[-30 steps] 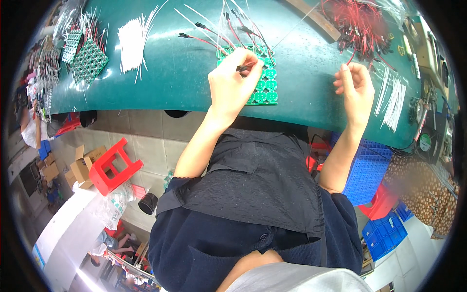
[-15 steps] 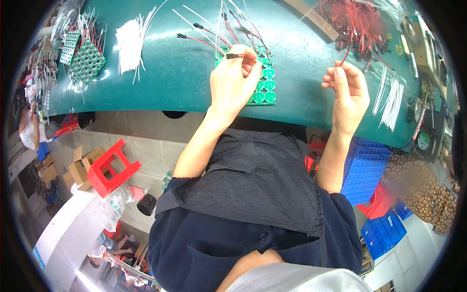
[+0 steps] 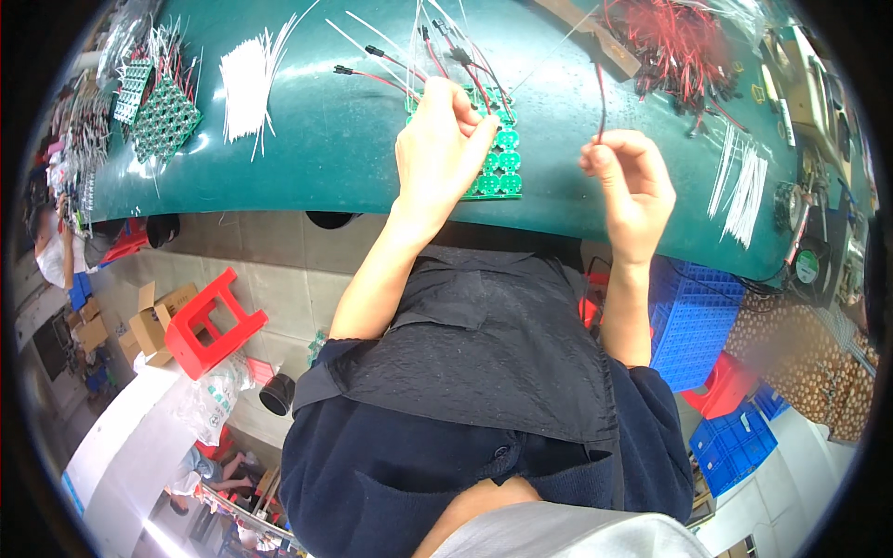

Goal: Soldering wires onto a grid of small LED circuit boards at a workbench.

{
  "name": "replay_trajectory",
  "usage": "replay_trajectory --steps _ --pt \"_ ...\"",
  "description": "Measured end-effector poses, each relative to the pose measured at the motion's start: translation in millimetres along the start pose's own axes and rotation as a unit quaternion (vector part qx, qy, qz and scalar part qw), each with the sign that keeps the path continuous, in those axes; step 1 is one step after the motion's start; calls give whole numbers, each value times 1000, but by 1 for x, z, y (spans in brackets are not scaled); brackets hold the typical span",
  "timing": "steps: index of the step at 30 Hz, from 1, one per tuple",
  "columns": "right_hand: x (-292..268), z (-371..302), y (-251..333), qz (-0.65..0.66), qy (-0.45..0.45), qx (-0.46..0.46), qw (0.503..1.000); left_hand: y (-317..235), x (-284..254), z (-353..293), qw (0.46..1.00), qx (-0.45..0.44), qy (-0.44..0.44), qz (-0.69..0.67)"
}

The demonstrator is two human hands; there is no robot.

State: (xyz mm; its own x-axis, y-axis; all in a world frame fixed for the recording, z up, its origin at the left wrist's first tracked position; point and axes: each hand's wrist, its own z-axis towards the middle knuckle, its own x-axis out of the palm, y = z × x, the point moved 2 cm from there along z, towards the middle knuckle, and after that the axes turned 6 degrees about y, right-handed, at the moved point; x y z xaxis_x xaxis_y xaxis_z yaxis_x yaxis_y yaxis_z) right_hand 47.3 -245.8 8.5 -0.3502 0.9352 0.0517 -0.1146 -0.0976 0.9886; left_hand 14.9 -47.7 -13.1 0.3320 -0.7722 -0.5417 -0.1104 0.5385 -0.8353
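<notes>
A green circuit board panel point(image 3: 503, 164) with rows of round units lies near the table's front edge. Over its left part is my left hand point(image 3: 432, 153), thumb and fingers closed around the lower end of a red and black connector lead point(image 3: 485, 97). Several more connector leads point(image 3: 395, 63) and thin white wires rise from the panel's far side. To the right, my right hand point(image 3: 637, 191) pinches the lower end of another red and black wire point(image 3: 601, 98), which stands up from the fingertips. Its upper end overlaps the brown bar and is hard to make out.
A brown bar point(image 3: 595, 42) lies ahead of my right hand, beside a heap of red and black leads point(image 3: 670, 56). White wire bundles lie at left point(image 3: 246, 88) and right point(image 3: 747, 195). Finished-looking green panels point(image 3: 167, 121) are piled far left. A blue crate point(image 3: 693, 321) stands below the table.
My right hand has moved left toward the panel, drawing a wire away from the heap. The connector that lay across my left fingers no longer shows there. My left hand has shifted slightly left.
</notes>
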Motion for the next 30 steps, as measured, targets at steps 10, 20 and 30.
replay_trajectory --steps 10,20,30 --pt "38 0 -8 -359 54 -291 885 -13 -3 -32 947 -3 98 -307" --pt "-130 38 -18 -771 -174 90 606 12 -18 -10 989 0 -10 -148" --pt "-108 31 -19 -611 -102 176 765 20 -17 -12 994 32 -14 -99"
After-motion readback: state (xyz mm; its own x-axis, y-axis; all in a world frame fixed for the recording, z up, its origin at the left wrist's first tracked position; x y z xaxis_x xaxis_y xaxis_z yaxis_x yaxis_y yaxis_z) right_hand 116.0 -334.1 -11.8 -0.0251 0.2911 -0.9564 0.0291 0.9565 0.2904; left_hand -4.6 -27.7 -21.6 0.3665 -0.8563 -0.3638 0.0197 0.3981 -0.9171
